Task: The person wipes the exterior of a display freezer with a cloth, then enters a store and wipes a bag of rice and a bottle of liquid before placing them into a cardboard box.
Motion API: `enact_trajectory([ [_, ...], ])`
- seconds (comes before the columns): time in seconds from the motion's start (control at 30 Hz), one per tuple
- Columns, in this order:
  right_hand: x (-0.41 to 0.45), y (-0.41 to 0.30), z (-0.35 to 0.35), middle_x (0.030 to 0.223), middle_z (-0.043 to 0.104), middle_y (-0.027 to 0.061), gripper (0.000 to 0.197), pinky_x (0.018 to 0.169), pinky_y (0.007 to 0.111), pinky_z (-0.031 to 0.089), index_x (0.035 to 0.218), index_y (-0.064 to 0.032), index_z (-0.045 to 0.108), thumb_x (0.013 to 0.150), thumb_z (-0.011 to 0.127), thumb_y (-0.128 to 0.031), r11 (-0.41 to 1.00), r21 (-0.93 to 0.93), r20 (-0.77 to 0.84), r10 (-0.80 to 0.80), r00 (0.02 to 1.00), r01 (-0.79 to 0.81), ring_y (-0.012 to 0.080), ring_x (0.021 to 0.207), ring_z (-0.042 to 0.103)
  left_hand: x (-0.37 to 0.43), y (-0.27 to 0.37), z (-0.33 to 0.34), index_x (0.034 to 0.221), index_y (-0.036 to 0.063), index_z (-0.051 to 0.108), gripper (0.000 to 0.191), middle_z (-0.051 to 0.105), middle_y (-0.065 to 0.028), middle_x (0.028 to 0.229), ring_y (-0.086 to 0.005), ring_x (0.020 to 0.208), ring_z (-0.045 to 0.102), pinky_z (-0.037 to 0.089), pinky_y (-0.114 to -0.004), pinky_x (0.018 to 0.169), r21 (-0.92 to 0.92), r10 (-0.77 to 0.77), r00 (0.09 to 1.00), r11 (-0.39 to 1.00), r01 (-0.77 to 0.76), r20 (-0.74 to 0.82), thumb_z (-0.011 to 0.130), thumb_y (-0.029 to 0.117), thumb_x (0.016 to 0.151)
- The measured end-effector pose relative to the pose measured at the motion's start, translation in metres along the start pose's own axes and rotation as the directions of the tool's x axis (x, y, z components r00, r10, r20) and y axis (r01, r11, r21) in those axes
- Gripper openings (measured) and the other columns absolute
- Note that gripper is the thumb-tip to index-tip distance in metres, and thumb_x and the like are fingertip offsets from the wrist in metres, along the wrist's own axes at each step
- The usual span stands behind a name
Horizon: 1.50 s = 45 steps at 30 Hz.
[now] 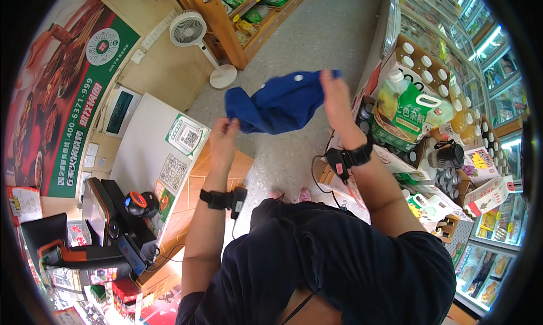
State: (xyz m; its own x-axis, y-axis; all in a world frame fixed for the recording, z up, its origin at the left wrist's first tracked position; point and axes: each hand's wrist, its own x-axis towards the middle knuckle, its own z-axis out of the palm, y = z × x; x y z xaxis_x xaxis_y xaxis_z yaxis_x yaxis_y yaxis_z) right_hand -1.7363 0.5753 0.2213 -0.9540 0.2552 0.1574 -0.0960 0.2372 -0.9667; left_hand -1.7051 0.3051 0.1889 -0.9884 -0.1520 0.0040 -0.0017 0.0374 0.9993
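Note:
A dark blue cloth [284, 102] with a small white spot hangs in the air between my two hands, bunched and partly folded. At its lower left end, my left hand [224, 138] pinches the edge between thumb and fingers. My right hand [336, 98] grips the upper right end, with a bit of cloth showing past the fingers. Each wrist wears a black strap with a small cabled device. Below the cloth is the grey speckled floor, and my pink shoes show near my shirt.
A white counter [142, 130] with a checkout terminal [96, 210] stands at left. A white pedestal fan [188, 28] stands beyond it, near a wooden produce shelf [239, 49]. Boxed bottles, a green-labelled grain jug [396, 113] and glass-fronted fridges [494, 248] line the right.

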Motion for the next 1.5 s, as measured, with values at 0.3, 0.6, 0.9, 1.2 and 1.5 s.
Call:
enact_trajectory([
  [0.3,0.114,-0.058,0.007,0.094,0.061,0.0056,0.032,0.077,0.031,0.048,0.102,-0.0021,0.055,0.092,0.044,-0.03,0.547,0.796,0.341,-0.048,0.939,-0.261,0.0172,0.084,0.059,0.121,-0.033,-0.015,0.083,0.0011,0.056,0.007,0.052,0.0005,0.065,-0.0072,0.061,0.049,0.039,-0.021,0.056,0.375,-0.037,0.972,0.925,-0.055,0.233,0.058,0.007,0.08],
  [0.6,0.182,-0.057,0.011,0.105,0.06,0.0056,0.038,0.084,0.031,0.045,0.112,-0.0042,0.053,0.092,0.042,-0.034,0.586,0.785,0.302,-0.081,0.95,-0.2,0.0162,0.093,0.058,0.192,-0.034,0.029,0.1,-0.0034,0.053,0.034,0.056,-0.0068,0.077,-0.0146,0.073,0.052,0.043,-0.027,0.068,0.509,-0.256,0.718,0.846,-0.158,0.648,0.053,0.009,0.069],
  [0.9,0.278,-0.013,-0.042,0.109,0.056,0.0053,0.036,0.088,0.033,0.043,0.121,-0.0077,0.045,0.093,0.039,-0.029,0.448,0.894,0.096,-0.129,0.987,-0.029,0.0172,0.099,0.055,0.278,0.016,0.125,0.114,-0.0028,0.049,0.04,0.058,-0.0079,0.104,-0.0158,0.095,0.054,0.042,-0.027,0.084,-0.004,-0.317,0.559,0.867,0.498,0.766,0.056,0.017,0.081],
  [1.2,0.324,0.06,-0.046,0.115,0.051,0.0251,0.058,0.091,0.035,0.039,0.125,0.0044,0.038,0.08,0.053,-0.03,0.999,-0.02,-0.307,0.038,0.951,-0.046,0.0347,0.105,0.051,0.414,-0.02,0.188,0.106,-0.0054,0.052,0.043,0.06,-0.0158,0.098,-0.03,0.095,0.054,0.04,-0.037,0.088,0.541,-0.112,0.632,0.642,-0.543,0.767,0.053,0.032,0.085],
  [1.5,0.304,0.099,-0.037,0.111,0.055,0.0193,0.057,0.085,0.036,0.044,0.127,-0.0069,0.038,0.074,0.056,-0.016,0.994,-0.09,-0.209,0.05,0.977,-0.07,0.0304,0.097,0.056,0.424,0.061,0.326,0.107,0.0027,0.052,0.027,0.058,-0.0018,0.094,-0.01,0.083,0.055,0.045,-0.024,0.076,0.264,-0.262,0.03,0.963,-0.063,0.965,0.058,0.013,0.083],
])
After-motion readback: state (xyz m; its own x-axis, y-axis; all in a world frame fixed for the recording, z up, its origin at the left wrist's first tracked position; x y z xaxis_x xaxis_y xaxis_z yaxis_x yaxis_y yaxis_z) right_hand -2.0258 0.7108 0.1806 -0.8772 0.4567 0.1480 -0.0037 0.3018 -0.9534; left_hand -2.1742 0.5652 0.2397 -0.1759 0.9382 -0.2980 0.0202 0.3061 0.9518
